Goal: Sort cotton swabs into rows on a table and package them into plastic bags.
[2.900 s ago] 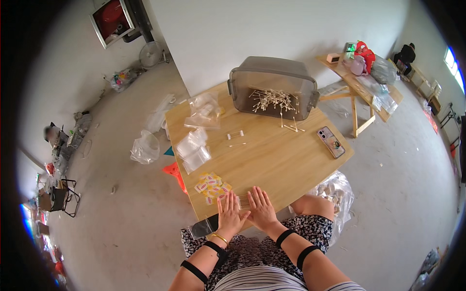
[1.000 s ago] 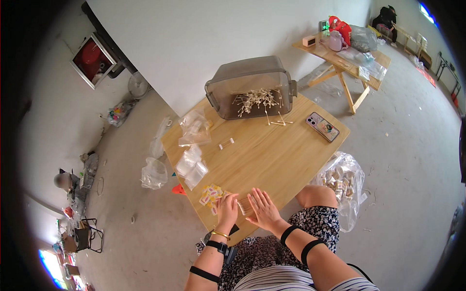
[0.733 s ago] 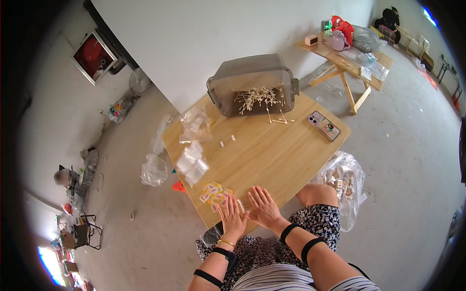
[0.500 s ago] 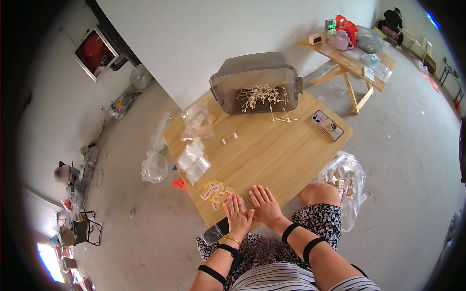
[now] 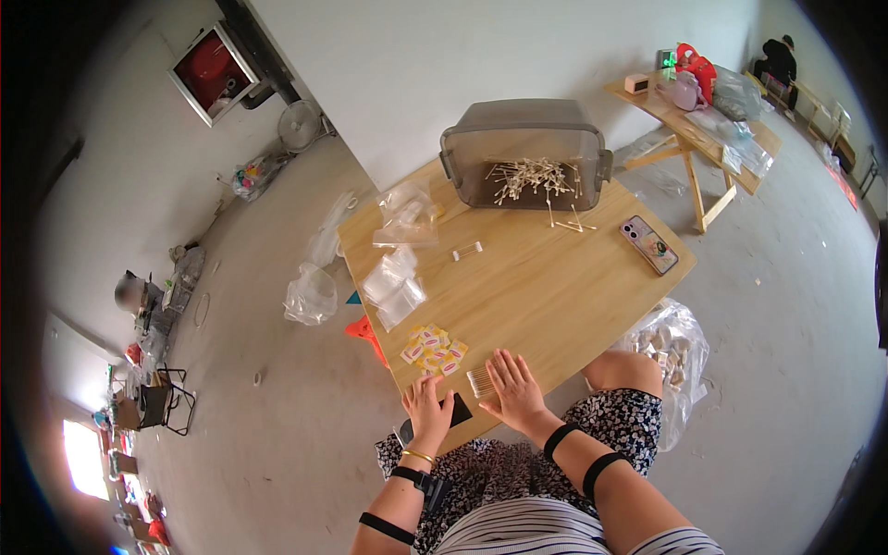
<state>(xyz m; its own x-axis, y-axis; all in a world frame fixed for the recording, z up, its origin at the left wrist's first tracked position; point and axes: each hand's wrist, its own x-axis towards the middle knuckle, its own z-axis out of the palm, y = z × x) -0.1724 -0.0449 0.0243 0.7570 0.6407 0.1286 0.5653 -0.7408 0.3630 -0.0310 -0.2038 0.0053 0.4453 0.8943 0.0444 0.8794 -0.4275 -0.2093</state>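
Note:
My right hand (image 5: 516, 393) lies flat with fingers stretched over the edge of a small row of cotton swabs (image 5: 478, 382) near the table's front edge. My left hand (image 5: 426, 413) is apart from the swabs, its fingers spread and slightly bent over a flat black object (image 5: 459, 410) that it partly covers; I cannot make out what that object is. Just beyond the left hand lies a pile of small yellow-and-white printed cards (image 5: 433, 350). Farther back, a grey see-through bin (image 5: 523, 116) on its side holds many loose swabs (image 5: 532, 178).
Clear plastic bags (image 5: 396, 282) lie on the table's left side. A small bundle of swabs (image 5: 468, 251) sits mid-table, a phone (image 5: 649, 245) at the right. Beside my leg stands a clear bag of small packs (image 5: 668, 347). Another wooden table (image 5: 684, 120) stands far right, a person (image 5: 777, 63) beyond.
My left hand has moved left off the swabs, onto the black object, showing more of the row. The right hand stays by the swabs. The whole view has shifted slightly.

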